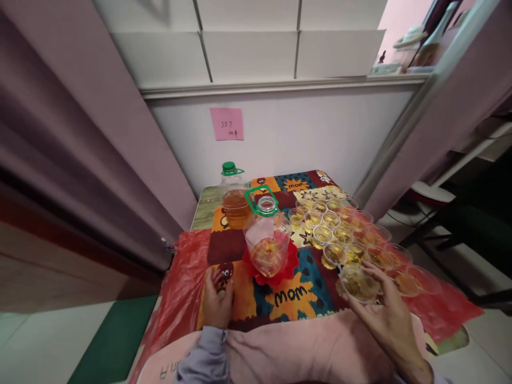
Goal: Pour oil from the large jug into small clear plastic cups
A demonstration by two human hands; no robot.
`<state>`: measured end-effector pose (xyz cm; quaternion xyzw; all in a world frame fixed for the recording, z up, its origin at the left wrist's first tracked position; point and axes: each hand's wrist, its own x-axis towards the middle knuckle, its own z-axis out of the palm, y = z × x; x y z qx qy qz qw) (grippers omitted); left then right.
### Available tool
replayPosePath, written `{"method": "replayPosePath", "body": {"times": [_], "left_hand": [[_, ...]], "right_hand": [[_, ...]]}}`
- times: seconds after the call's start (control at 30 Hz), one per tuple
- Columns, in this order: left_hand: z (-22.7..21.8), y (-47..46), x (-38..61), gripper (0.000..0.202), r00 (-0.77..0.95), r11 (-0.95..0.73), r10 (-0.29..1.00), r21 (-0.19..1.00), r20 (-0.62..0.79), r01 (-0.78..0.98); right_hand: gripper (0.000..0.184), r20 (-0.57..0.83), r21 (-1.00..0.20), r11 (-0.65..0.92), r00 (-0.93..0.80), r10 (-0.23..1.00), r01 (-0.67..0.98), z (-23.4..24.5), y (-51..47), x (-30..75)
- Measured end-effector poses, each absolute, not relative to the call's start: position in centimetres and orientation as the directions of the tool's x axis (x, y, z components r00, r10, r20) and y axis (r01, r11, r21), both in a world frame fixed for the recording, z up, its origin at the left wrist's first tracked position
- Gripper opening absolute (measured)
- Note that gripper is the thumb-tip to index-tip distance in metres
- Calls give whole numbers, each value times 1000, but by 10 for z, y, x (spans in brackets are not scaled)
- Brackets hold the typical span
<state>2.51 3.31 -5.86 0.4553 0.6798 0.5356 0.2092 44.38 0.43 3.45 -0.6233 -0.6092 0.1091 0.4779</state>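
My right hand (390,314) curls its fingers round the rim of a clear plastic cup (357,282) of amber liquid at the near right of the table. My left hand (218,301) rests palm down on the colourful tablecloth (304,296), fingers loosely together and holding nothing. Between my hands stands an uncapped clear bottle (268,240) with a green ring, a little amber liquid in it, set in a red dish (288,269). Behind it a second bottle (235,200) with a green cap holds more amber liquid.
Several filled clear cups (334,226) crowd the right half of the table. Red plastic sheeting (182,282) hangs off both sides. A pink note (226,124) is stuck on the wall behind. A curtain (72,149) hangs at left. A pink cloth (304,346) lies across my lap.
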Motion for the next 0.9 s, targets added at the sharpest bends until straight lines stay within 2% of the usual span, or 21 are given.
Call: {"method": "replayPosePath", "body": {"times": [0.07,0.13,0.2,0.3,0.43,0.57,0.9], "left_hand": [[-60,33,25,82,-497,8,842,918,207,396],[-62,33,25,81,-498,2,841,919,211,394],[-62,33,24,78,-500,-3,839,921,214,390],[-62,33,23,70,-501,-4,839,923,212,384],[-61,32,22,66,-503,-9,839,930,208,368],[-62,32,23,65,-507,-19,837,937,206,349],[-63,33,26,65,-507,-25,844,956,177,293]], "right_hand": [[66,315,-879,172,270,910,444,49,10,437],[68,227,-957,169,252,941,235,65,23,430],[70,209,-977,193,202,957,96,87,42,422],[68,276,-961,277,90,957,5,130,72,408],[63,394,-919,395,-82,916,3,194,104,383],[62,436,-893,449,-195,879,29,233,131,360],[63,493,-801,570,-339,802,182,238,174,333]]}}
